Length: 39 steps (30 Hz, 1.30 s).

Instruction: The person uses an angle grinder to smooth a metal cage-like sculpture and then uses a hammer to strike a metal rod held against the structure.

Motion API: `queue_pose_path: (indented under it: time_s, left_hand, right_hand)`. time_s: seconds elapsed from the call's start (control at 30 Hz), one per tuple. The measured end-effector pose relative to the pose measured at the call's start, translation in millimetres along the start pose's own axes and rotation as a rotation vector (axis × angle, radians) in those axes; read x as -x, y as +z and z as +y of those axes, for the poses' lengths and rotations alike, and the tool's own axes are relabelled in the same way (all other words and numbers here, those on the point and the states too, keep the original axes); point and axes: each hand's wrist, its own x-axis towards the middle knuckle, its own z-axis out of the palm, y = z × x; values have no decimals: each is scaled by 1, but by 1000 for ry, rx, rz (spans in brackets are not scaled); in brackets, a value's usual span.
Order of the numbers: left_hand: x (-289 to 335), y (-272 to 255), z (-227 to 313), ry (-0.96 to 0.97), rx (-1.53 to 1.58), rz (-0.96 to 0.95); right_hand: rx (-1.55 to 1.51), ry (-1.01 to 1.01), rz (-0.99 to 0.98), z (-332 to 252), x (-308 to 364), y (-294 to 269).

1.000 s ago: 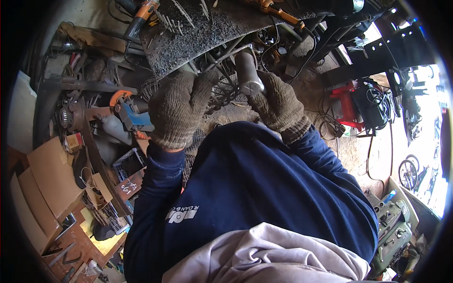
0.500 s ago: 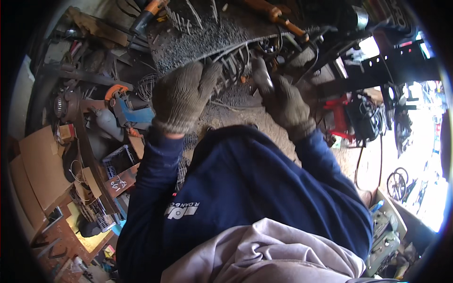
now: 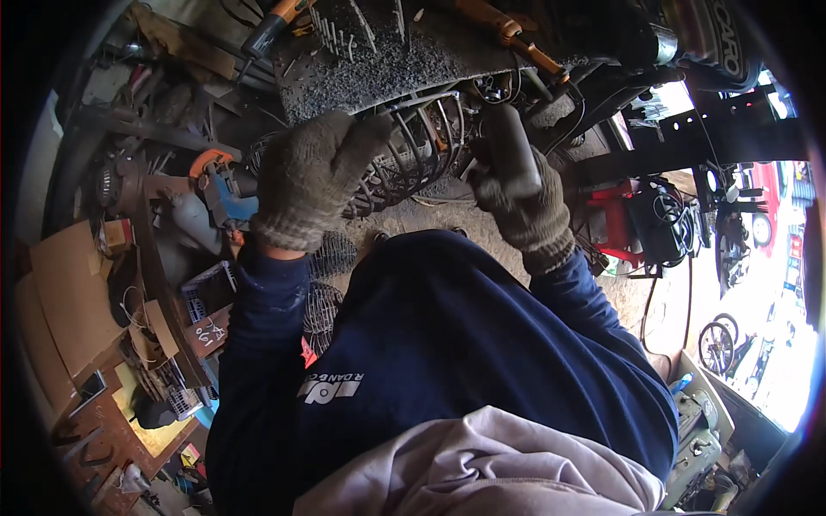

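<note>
Both my hands wear knitted grey-brown work gloves. My left hand (image 3: 314, 176) is closed at the left end of a curved cage of bent metal rods (image 3: 417, 146), its thumb along the near side. The cage lies tilted at the near edge of a grit-covered metal plate (image 3: 379, 82). To the right of the cage, my right hand (image 3: 525, 202) is a fist around what looks like a hammer (image 3: 514, 153). Its thick grey cylinder shows above the fist, apart from the cage; the handle is hidden.
Several upright metal pins (image 3: 333, 34) and an orange-handled tool (image 3: 508, 33) are on the plate. A blue and orange tool (image 3: 225, 185) stands left. Wire coils (image 3: 325, 301) lie below my left forearm. A red stand (image 3: 613, 224) with a black machine (image 3: 662, 219) is at right.
My right hand has drawn the hammer back toward me and to the right, away from the cage. My left hand has shifted slightly left, and more of the cage shows.
</note>
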Motion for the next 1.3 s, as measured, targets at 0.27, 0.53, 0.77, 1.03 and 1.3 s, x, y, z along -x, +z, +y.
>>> queue_pose_path:
  time_s: [0.27, 0.53, 0.77, 1.03, 1.3]
  left_hand:
    - [-64, -57, 9, 85, -241, -257]
    - [-147, -15, -87, 745, -995, -509]
    - [-190, 26, -107, 768, -1179, -608]
    - [-181, 54, -52, 165, -984, -489]
    - [-180, 36, -102, 284, -925, -385]
  right_hand:
    - [-396, 444, -56, 31, 2, 14]
    - [-346, 751, -176, 63, 20, 27]
    - [-221, 785, -238, 90, 22, 29]
    - [-200, 706, -232, 119, 1, 44]
    - [-638, 771, -7, 74, -48, 64]
